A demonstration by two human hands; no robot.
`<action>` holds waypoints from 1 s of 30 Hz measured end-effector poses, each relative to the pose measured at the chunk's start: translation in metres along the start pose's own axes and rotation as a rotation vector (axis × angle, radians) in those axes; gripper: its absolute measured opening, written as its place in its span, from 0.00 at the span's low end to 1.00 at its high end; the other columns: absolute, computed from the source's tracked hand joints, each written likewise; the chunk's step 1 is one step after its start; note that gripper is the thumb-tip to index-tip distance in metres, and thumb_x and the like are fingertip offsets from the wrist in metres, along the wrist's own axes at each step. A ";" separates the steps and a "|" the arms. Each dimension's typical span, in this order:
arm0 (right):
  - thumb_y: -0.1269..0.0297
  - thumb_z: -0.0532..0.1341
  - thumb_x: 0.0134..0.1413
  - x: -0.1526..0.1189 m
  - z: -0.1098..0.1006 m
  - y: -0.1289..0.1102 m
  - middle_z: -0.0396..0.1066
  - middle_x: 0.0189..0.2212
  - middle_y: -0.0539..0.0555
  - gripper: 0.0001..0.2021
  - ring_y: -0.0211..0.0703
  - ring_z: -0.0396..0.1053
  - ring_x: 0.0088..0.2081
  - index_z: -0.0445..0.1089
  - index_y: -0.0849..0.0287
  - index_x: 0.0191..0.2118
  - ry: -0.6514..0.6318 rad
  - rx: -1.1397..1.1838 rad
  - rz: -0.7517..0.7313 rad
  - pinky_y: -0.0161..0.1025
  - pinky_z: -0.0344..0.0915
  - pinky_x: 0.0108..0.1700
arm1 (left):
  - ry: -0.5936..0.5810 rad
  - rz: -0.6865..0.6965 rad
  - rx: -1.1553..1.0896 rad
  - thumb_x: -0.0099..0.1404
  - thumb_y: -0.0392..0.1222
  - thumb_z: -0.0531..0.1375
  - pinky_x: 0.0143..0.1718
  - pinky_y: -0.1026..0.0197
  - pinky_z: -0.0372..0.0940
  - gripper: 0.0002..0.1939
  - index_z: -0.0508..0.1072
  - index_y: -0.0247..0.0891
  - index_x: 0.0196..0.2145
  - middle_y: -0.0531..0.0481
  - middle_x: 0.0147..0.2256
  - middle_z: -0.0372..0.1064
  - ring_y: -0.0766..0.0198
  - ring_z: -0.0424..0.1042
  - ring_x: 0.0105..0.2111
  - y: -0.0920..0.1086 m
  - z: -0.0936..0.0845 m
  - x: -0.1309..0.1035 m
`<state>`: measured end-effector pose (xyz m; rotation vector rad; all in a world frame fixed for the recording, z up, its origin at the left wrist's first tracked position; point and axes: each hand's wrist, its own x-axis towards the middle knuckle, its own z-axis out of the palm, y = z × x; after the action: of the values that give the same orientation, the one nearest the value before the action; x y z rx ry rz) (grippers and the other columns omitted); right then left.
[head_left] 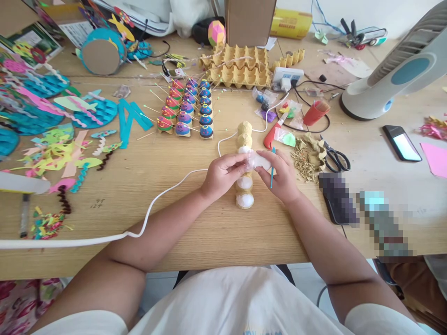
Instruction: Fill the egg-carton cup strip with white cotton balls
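At the table's point(181, 223) far left lie teal discs point(99, 116) with wavy pink and pale strips on them, and in front of those a heap of coloured paper scraps point(75, 153) and a pen point(24, 215). A teal drum point(102, 58) with a brown face stands farther back; flat teal strips point(126, 123) lie nearer. Next come three rows of painted cups point(183, 111), red, purple and blue from left to right, with thin pins sticking out. A white cable point(167, 187) curves toward the person's left hand point(223, 177), its thumb and fingers pinched on a white lump point(260, 160). Below the lump, in the middle, a carton strip point(245, 128) points away from the person; its two farthest cups are bare, and white filling shows in others. The right hand point(281, 177) grips the lump's other side, along with a thin blue tool point(272, 172). Behind are egg cartons point(237, 77) and a white socket block point(288, 74). Rightward lie a red-handled cutter point(270, 138), torn carton bits point(307, 158), a red cup point(316, 113), scissors point(337, 160) and a dark phone point(337, 197), then a white fan point(384, 79), a lit phone point(401, 142) and pink paper point(435, 158).
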<state>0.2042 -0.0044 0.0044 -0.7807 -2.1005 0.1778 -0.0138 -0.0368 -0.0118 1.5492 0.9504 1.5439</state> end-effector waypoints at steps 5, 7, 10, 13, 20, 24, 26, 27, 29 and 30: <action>0.48 0.65 0.74 0.000 0.000 -0.001 0.85 0.44 0.59 0.18 0.54 0.81 0.42 0.77 0.52 0.60 0.008 0.012 0.063 0.52 0.79 0.45 | -0.009 -0.128 -0.076 0.66 0.59 0.76 0.44 0.60 0.82 0.23 0.89 0.44 0.53 0.46 0.43 0.88 0.61 0.86 0.40 0.005 0.002 0.002; 0.49 0.65 0.74 -0.001 0.000 0.000 0.85 0.43 0.58 0.16 0.53 0.81 0.41 0.78 0.51 0.58 0.033 0.012 0.042 0.51 0.79 0.45 | -0.019 -0.142 -0.083 0.66 0.59 0.76 0.43 0.60 0.81 0.23 0.89 0.43 0.52 0.47 0.41 0.88 0.62 0.85 0.38 0.008 0.001 0.003; 0.48 0.65 0.74 -0.002 -0.001 0.002 0.84 0.41 0.57 0.15 0.52 0.81 0.39 0.79 0.51 0.56 0.015 0.019 0.051 0.51 0.79 0.45 | -0.049 -0.176 -0.058 0.66 0.59 0.76 0.43 0.59 0.80 0.23 0.90 0.44 0.52 0.47 0.41 0.88 0.62 0.84 0.38 0.010 0.000 0.004; 0.49 0.65 0.74 -0.002 -0.003 0.003 0.84 0.41 0.58 0.15 0.52 0.81 0.40 0.79 0.51 0.56 -0.023 0.041 0.042 0.51 0.79 0.46 | -0.085 -0.233 -0.062 0.65 0.63 0.75 0.42 0.59 0.79 0.26 0.90 0.43 0.51 0.45 0.43 0.89 0.59 0.85 0.38 0.011 -0.002 0.004; 0.57 0.58 0.78 0.004 -0.008 -0.009 0.84 0.45 0.60 0.17 0.53 0.81 0.44 0.72 0.53 0.65 -0.094 0.063 -0.067 0.52 0.80 0.46 | -0.094 -0.276 -0.136 0.65 0.66 0.74 0.35 0.62 0.75 0.27 0.89 0.39 0.46 0.46 0.37 0.87 0.62 0.82 0.33 0.012 -0.002 0.006; 0.56 0.55 0.80 0.002 -0.009 -0.014 0.84 0.46 0.60 0.18 0.53 0.81 0.45 0.71 0.52 0.66 -0.110 0.084 -0.001 0.53 0.80 0.48 | -0.110 -0.252 -0.126 0.63 0.65 0.76 0.35 0.63 0.75 0.26 0.88 0.39 0.45 0.46 0.38 0.87 0.62 0.82 0.34 0.013 0.000 0.004; 0.58 0.55 0.79 0.002 -0.009 -0.015 0.84 0.47 0.60 0.17 0.53 0.82 0.45 0.72 0.51 0.64 -0.099 0.093 0.006 0.52 0.81 0.49 | -0.089 -0.241 -0.109 0.62 0.64 0.77 0.35 0.62 0.75 0.26 0.88 0.38 0.45 0.46 0.38 0.86 0.62 0.82 0.35 0.013 0.002 0.002; 0.59 0.56 0.79 0.002 -0.008 -0.015 0.85 0.46 0.59 0.16 0.53 0.83 0.45 0.73 0.51 0.63 -0.096 0.098 0.006 0.52 0.81 0.50 | -0.072 -0.237 -0.101 0.62 0.64 0.77 0.35 0.62 0.75 0.27 0.88 0.38 0.45 0.46 0.38 0.86 0.61 0.82 0.35 0.013 0.002 0.001; 0.60 0.56 0.79 0.003 -0.008 -0.016 0.85 0.46 0.59 0.15 0.52 0.84 0.45 0.74 0.50 0.62 -0.093 0.108 0.006 0.52 0.81 0.50 | -0.041 -0.231 -0.088 0.62 0.63 0.78 0.38 0.61 0.76 0.26 0.88 0.38 0.45 0.45 0.40 0.87 0.60 0.83 0.37 0.013 0.003 0.000; 0.60 0.56 0.79 0.004 -0.008 -0.017 0.86 0.46 0.59 0.15 0.52 0.84 0.45 0.74 0.50 0.62 -0.093 0.111 0.009 0.51 0.82 0.50 | -0.033 -0.226 -0.082 0.62 0.63 0.78 0.39 0.61 0.76 0.25 0.88 0.39 0.45 0.45 0.40 0.87 0.60 0.83 0.38 0.014 0.004 -0.001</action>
<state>0.2009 -0.0173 0.0187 -0.7271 -2.1548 0.3389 -0.0101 -0.0437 0.0006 1.3559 0.9948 1.3773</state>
